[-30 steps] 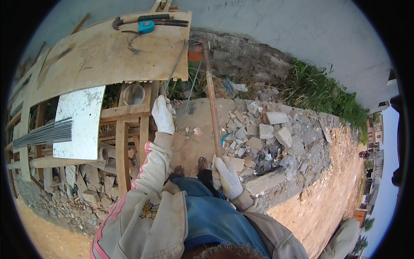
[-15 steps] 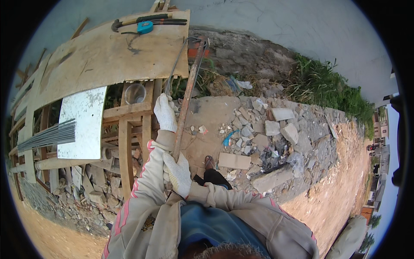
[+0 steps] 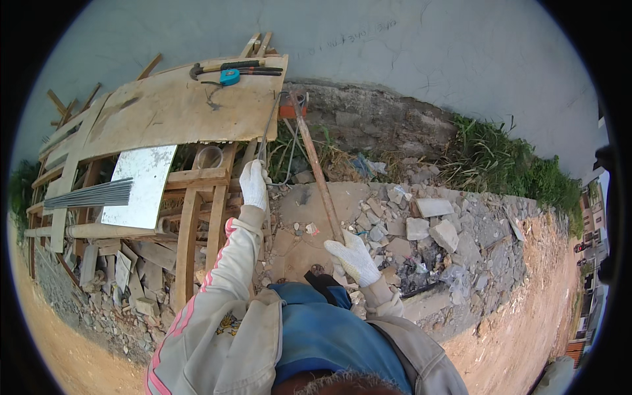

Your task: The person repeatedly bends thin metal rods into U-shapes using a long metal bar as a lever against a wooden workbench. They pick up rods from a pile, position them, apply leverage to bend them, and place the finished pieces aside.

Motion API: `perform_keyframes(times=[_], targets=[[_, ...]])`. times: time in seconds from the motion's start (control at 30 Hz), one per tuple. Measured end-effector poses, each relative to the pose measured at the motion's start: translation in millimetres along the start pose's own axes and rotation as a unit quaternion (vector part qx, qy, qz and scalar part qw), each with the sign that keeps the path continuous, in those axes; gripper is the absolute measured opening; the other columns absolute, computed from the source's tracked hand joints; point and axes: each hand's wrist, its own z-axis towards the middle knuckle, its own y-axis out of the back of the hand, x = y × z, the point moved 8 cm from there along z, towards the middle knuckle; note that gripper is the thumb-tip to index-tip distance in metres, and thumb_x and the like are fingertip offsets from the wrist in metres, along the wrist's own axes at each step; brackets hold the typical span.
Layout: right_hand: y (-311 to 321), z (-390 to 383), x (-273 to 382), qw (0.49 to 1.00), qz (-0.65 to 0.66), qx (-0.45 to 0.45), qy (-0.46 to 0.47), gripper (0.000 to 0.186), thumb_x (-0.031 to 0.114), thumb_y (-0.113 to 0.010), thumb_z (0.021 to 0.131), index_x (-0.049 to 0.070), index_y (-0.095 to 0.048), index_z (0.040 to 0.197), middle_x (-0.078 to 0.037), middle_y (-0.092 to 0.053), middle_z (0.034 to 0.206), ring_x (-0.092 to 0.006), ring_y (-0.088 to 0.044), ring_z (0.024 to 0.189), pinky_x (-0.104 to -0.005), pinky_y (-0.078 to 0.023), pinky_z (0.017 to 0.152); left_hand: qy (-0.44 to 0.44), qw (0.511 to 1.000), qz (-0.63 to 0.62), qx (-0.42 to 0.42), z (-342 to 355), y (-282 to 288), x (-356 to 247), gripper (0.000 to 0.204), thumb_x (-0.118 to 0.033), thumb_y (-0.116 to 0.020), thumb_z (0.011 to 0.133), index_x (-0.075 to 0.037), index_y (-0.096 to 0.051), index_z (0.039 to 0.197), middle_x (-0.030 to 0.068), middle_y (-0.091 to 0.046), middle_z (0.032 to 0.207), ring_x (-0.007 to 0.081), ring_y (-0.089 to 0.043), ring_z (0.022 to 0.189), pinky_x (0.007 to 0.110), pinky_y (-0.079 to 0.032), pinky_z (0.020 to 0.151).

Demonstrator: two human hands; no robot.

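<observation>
A gloved right hand (image 3: 355,259), its grip wrapped around the near end of a rusty pipe (image 3: 316,164), angles it beside a left hand (image 3: 253,185) clasping a bent rod (image 3: 269,125), both reaching toward an orange block (image 3: 287,110) near a surface (image 3: 158,117) bearing a tape measure (image 3: 230,78) and hammer (image 3: 214,68).

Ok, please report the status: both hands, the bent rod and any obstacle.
Left hand gripping bent rod. Right hand at near end of rusty pipe. Rubble to the right.

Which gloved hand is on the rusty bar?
Right hand, at the near end of the rusty bar; the left hand holds the thin bent rod.
</observation>
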Motion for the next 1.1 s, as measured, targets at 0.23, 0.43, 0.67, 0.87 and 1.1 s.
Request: perform_keyframes(times=[0.23,0.43,0.67,0.87,1.1], targets=[[83.0,18.2,17.9,0.972,-0.176,-0.073,0.138,0.028,0.027,-0.076,0.098,0.002,-0.062,0.096,-0.003,-0.059,0.068,-0.0111,-0.052,0.054,-0.0307,-0.041,0.052,-0.117,0.993,0.015,0.017,-15.8,-7.6,-40.0,0.028,-0.029,-0.055,0.115,-0.005,-0.067,0.110,-0.0021,-0.052,0.073,0.0078,-0.048,0.061,0.026,-0.040,0.056],[148.8,70.0,50.1,0.978,-0.057,-0.075,0.188,0.019,0.019,-0.075,0.101,0.004,-0.063,0.101,0.000,-0.059,0.068,-0.0090,-0.055,0.053,-0.0273,-0.043,0.050,-0.142,0.989,0.019,0.037,-46.4,32.1,-103.4,0.032,-0.032,-0.055,0.116,-0.003,-0.067,0.116,-0.0046,-0.047,0.073,0.0056,-0.043,0.060,0.023,-0.037,0.055],[158.9,133.3,98.1,0.980,0.083,0.001,0.182,0.022,0.021,-0.072,0.105,0.002,-0.069,0.115,0.000,-0.057,0.064,-0.0078,-0.049,0.046,-0.0270,-0.038,0.042,-0.112,0.991,0.067,0.031,-115.8,53.9,-126.4,0.036,-0.036,-0.057,0.114,-0.002,-0.066,0.114,-0.0053,-0.045,0.073,0.0048,-0.040,0.059,0.022,-0.034,0.053],[126.3,169.4,125.5,0.936,0.240,0.188,0.178,0.036,0.032,-0.068,0.108,-0.001,-0.069,0.122,-0.006,-0.068,0.077,-0.0105,-0.046,0.043,-0.0289,-0.038,0.042,-0.049,0.985,0.143,0.087,-142.5,44.8,-119.8,0.041,-0.039,-0.062,0.111,0.002,-0.068,0.114,-0.0054,-0.048,0.072,0.0040,-0.038,0.059,0.023,-0.030,0.052],[126.3,192.9,107.5,0.933,0.222,0.251,0.129,0.039,0.031,-0.071,0.105,-0.005,-0.068,0.121,-0.009,-0.071,0.084,-0.0118,-0.048,0.045,-0.0308,-0.039,0.043,-0.039,0.934,0.346,-0.084,-127.8,58.8,-122.0,0.041,-0.043,-0.068,0.107,-0.002,-0.071,0.111,-0.0054,-0.054,0.074,0.0037,-0.045,0.062,0.022,-0.035,0.055]])
